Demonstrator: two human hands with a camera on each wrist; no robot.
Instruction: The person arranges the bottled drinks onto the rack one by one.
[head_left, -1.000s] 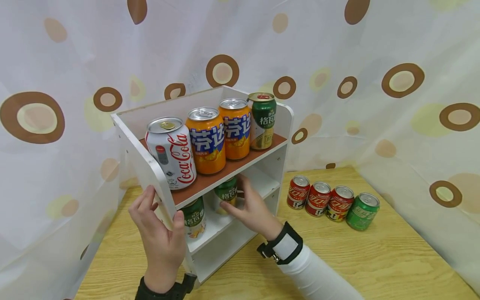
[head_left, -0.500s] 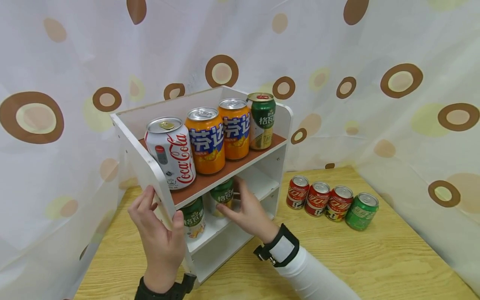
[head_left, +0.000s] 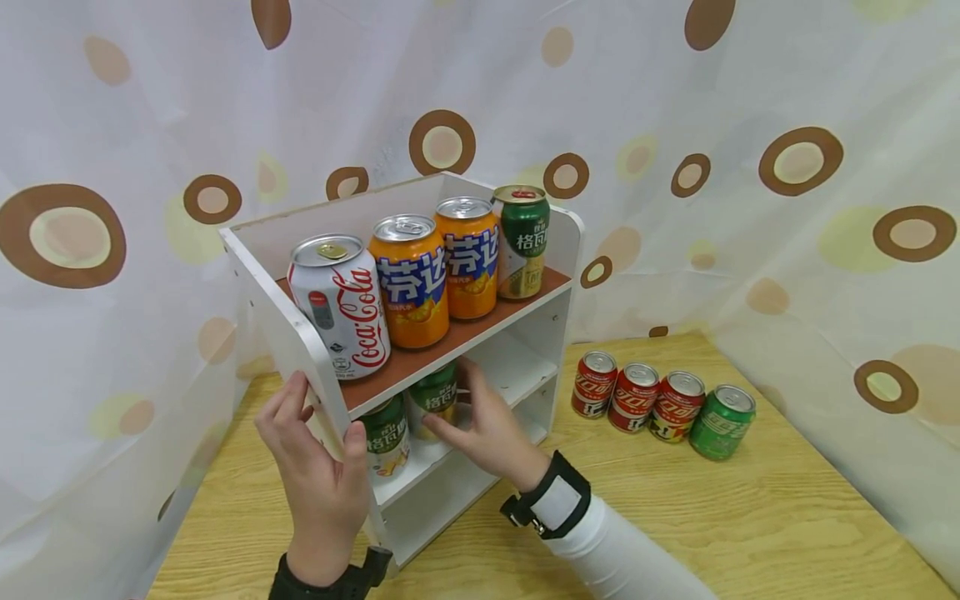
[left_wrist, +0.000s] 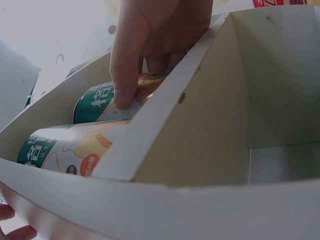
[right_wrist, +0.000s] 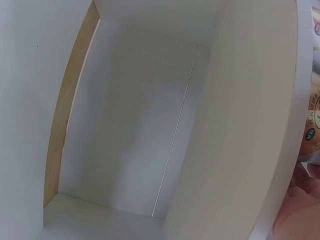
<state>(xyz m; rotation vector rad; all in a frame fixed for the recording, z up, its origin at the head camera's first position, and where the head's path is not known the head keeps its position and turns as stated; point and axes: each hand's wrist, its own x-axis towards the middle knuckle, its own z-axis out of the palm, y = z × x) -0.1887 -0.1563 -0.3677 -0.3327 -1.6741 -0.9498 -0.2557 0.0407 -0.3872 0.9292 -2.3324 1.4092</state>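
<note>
A white shelf unit (head_left: 450, 360) with a brown top board stands on the wooden table. My left hand (head_left: 322, 475) holds its left side panel, thumb at the front edge and fingers on the outer face. On the middle level my right hand (head_left: 491, 433) grips a green, white and gold drink can (head_left: 433, 396), fingers round its right side and thumb in front. The can stands upright beside a similar green-topped can (head_left: 388, 435) at the left end. In the left wrist view, the right thumb lies across the gripped can (left_wrist: 95, 102), close to the other can (left_wrist: 65, 147).
On the top board stand a white Coca-Cola can (head_left: 341, 308), two orange Fanta cans (head_left: 411, 287) and a green-gold can (head_left: 522, 242). Three red cans (head_left: 636, 398) and a green can (head_left: 722, 423) stand in a row right of the shelf. A patterned curtain (head_left: 637, 108) hangs behind.
My right hand has moved left along the middle level with the can, bringing it up close to the can at the left end. The left hand has stayed on the side panel.
</note>
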